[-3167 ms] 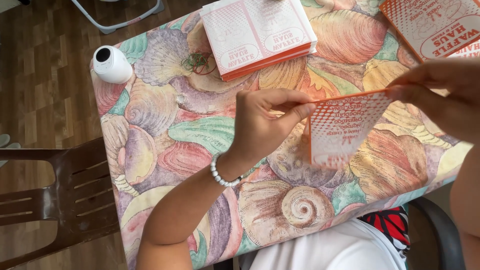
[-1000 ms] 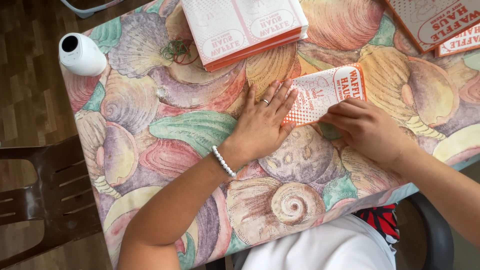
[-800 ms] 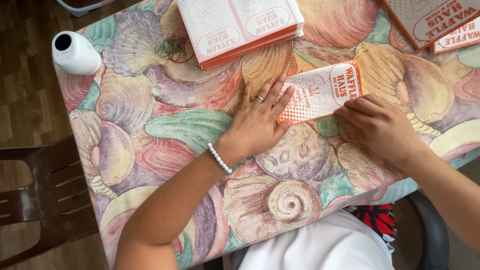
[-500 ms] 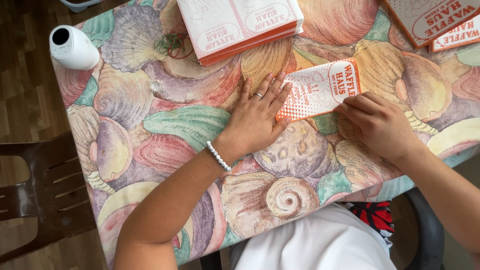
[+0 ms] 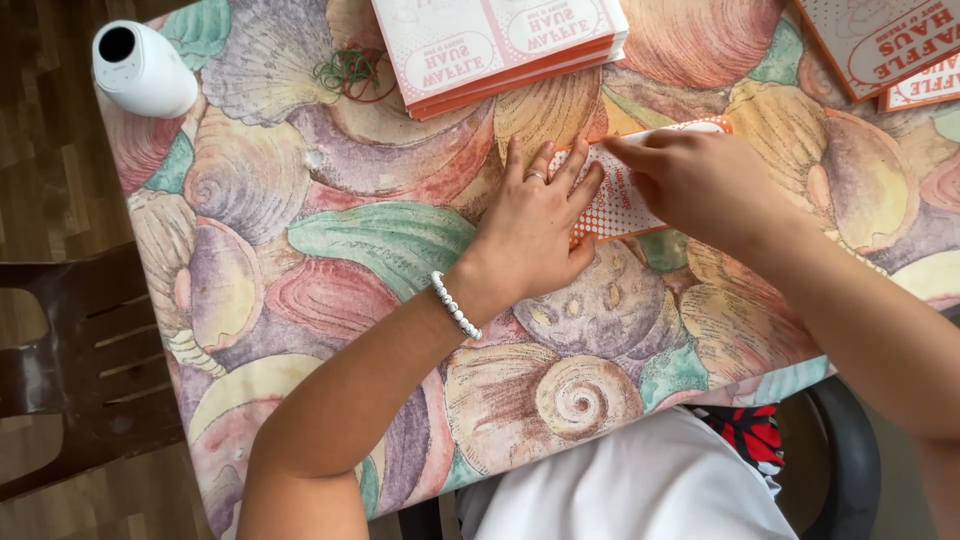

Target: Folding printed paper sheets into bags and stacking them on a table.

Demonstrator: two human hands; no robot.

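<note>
the left hand [image 5: 535,225] lay flat, fingers spread, pressing the paper bag [image 5: 628,195]. the right hand [image 5: 695,180] lay curled on that bag, just below the bag stack [image 5: 500,45].

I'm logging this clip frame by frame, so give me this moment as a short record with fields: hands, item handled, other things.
left hand: left hand flat, fingers spread, pressing on the paper sleeve
right hand: right hand on top of the sleeve, fingers at its upper edge
sleeve: white and orange, lying on the shell-print tablecloth
nearby: stack of flat sleeves, rubber bands, white bottle, brown chair
</note>
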